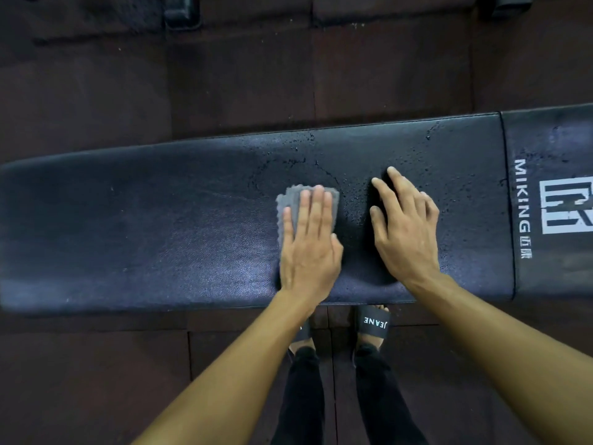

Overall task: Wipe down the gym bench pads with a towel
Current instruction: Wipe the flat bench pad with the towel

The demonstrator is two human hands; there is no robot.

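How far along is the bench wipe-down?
Looks done: the left stretch of the long pad shows an even sheen with no beads. In hand: the left hand presses the grey towel flat mid-pad, and the right hand rests on the pad beside it. Left: droplets speckle the pad's right part, and the towel is nowhere near the logo pad.

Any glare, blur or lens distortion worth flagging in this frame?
Head view: dim overall; soft sheen on the bench pad toward image-left of the towel; wide-angle bowing curves the pad's long edges; its image-left end looks slightly smeared.
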